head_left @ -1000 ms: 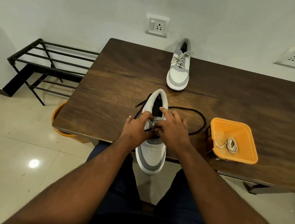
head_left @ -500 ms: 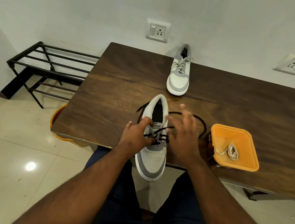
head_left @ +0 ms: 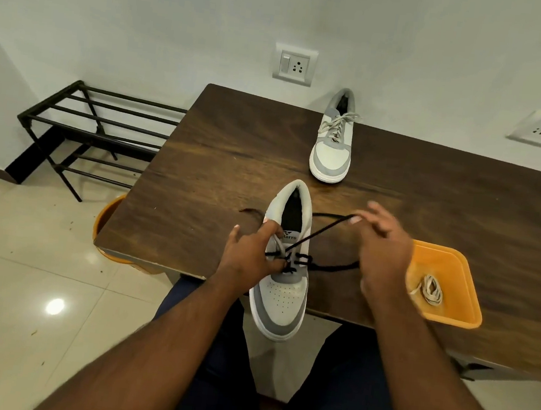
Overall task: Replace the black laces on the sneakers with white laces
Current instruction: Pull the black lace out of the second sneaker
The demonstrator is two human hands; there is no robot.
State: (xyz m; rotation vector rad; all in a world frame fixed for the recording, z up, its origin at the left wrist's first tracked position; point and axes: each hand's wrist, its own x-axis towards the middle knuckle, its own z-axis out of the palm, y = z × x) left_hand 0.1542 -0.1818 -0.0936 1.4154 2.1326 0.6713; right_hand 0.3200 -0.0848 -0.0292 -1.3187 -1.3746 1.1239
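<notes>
I am taking the near sneaker (head_left: 283, 273) as my landmark; it is sitting at the table's (head_left: 199, 163) front edge with its toe hanging over toward me.

Left of the sneaker, my left hand (head_left: 250, 253) is resting against its side, fingers curled in at the eyelet rows, and I am reading it as pinching the upper there to steady it, though the fingertips are hidden against the shoe.

Across the sneaker, the black lace (head_left: 318, 235) is running taut from the lower eyelets up and out to the right, while a slack loop of it is lying on the table just right of the shoe. I am judging this lace to be light, limp and a little grippy in the eyelets, so it is asking for a firm pinch close to the eyelet and a pull straight along its length; the shoe is light enough to slide, hence the bracing hand.

Right of the sneaker, my right hand (head_left: 382, 248) is lifting the lace, thumb and forefinger pinching it near its end, the other fingers spreading loosely, wrist raised.

Further right, the white lace (head_left: 429, 289) is lying coiled in the orange tray (head_left: 459, 314). Behind the near sneaker, the far sneaker (head_left: 333, 146) is already wearing pale laces.
</notes>
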